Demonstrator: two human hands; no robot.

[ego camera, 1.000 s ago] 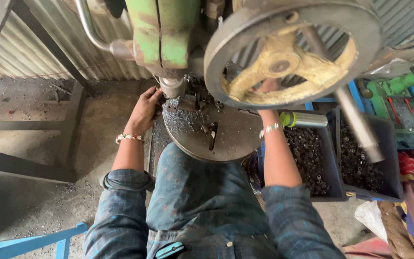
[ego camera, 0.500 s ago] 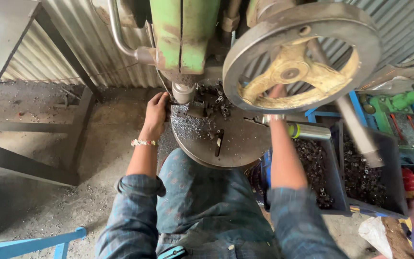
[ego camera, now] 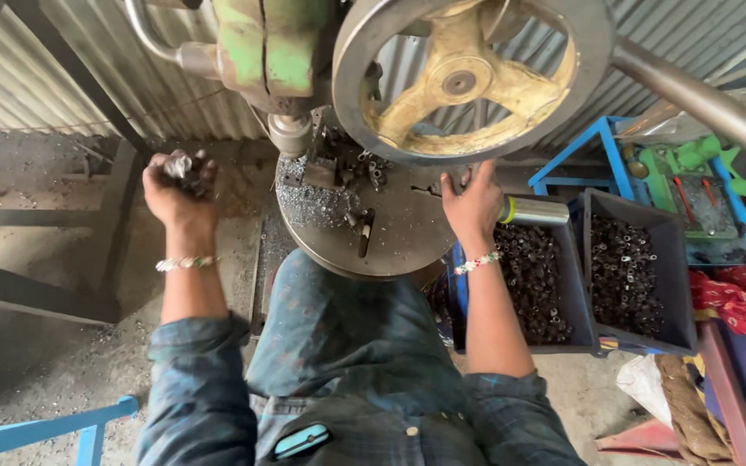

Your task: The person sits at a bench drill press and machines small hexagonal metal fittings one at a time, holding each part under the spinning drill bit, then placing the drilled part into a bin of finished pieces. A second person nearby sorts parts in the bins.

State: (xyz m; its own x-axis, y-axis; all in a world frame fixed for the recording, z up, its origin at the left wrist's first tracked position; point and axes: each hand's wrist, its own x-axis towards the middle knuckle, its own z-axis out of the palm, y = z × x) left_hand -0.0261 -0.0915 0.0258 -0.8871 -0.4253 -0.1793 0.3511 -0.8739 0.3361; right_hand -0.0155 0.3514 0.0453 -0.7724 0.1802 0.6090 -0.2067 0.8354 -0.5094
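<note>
Hands are doing two separate things at this press. Left hand (ego camera: 179,183) is hanging out over the floor to the left of the round metal table (ego camera: 407,237), fingers curled shut around a small clump of dark metal bits (ego camera: 180,164), with a beaded bracelet (ego camera: 185,262) sitting on that wrist. Right hand (ego camera: 474,203) is lying on the right part of the table, just under the big handwheel (ego camera: 468,78), fingers spread and mostly flat; can't tell if it's got anything pinched underneath. More small dark pieces and shiny shavings (ego camera: 317,203) are sitting on the far left part of the table, right below the green machine body (ego camera: 269,47). Over on the right, two dark bins (ego camera: 641,285) are sitting side by side, both loaded with little dark rings. A yellow-and-silver cylinder (ego camera: 535,210) is poking out just right of the right hand. Corrugated metal wall (ego camera: 62,78) is running along the far side.
</note>
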